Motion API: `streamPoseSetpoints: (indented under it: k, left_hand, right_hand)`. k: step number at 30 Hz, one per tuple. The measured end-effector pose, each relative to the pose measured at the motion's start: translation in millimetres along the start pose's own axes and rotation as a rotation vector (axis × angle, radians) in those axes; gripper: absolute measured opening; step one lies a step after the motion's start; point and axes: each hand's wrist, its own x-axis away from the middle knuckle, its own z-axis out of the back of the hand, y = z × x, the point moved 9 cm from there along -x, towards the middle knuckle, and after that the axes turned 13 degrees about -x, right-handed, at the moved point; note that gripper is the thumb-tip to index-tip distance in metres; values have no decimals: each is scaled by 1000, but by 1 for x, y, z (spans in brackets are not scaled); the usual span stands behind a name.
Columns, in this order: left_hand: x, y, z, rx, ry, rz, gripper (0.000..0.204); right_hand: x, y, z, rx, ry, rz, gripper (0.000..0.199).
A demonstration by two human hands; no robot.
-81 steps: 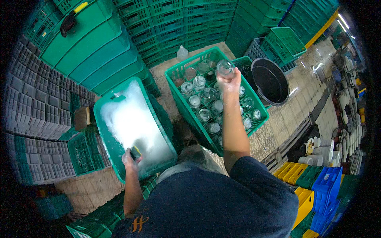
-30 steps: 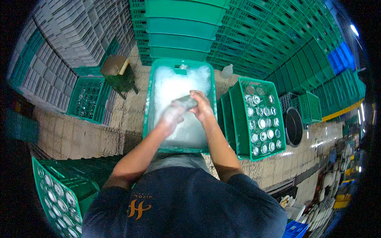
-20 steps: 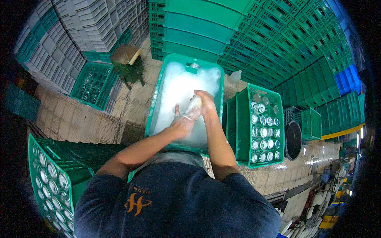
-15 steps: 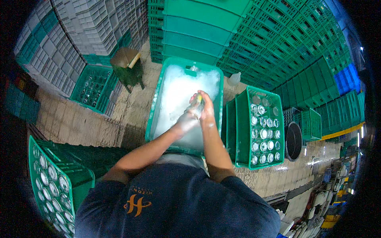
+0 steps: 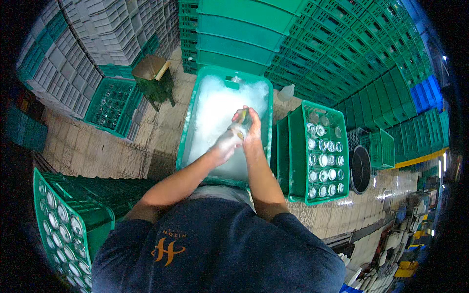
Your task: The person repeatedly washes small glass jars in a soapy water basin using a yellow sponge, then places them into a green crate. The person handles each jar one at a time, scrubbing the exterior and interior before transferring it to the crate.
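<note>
Over a green tub (image 5: 184, 141) of white suds (image 5: 215, 110), both my hands come together around a clear drinking glass (image 5: 242, 118). My right hand (image 5: 254, 128) wraps the glass from the right side. Foam coats my left hand (image 5: 225, 146), which is closed at the glass's near end and slightly blurred. A small yellow-green patch, perhaps a sponge, shows at the glass; what my left fingers grip is hidden.
To the right, a green crate (image 5: 306, 161) holds rows of upturned glasses; another glass-filled crate (image 5: 80, 215) stands at lower left. A black bucket (image 5: 360, 171), a white jug (image 5: 287, 92), a stool (image 5: 152, 73) and tall stacks of crates (image 5: 239, 29) surround the tub.
My hands have turned slightly around the glass and my left hand has drawn a little nearer to my right. The whole view has shifted slightly.
</note>
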Motion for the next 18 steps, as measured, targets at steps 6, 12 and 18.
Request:
streamPoseSetpoints:
  k: [6, 12, 18]
  left_hand:
    - [2, 27, 2, -257, 80, -267, 70]
    - [-12, 10, -12, -834, 31, -213, 56]
    - [-19, 5, -16, -906, 6, -109, 54]
  right_hand:
    - [0, -11, 8, 52, 114, -5, 34]
    - [1, -30, 21, 422, 218, 108, 33]
    - [-6, -26, 15, 438, 118, -36, 36]
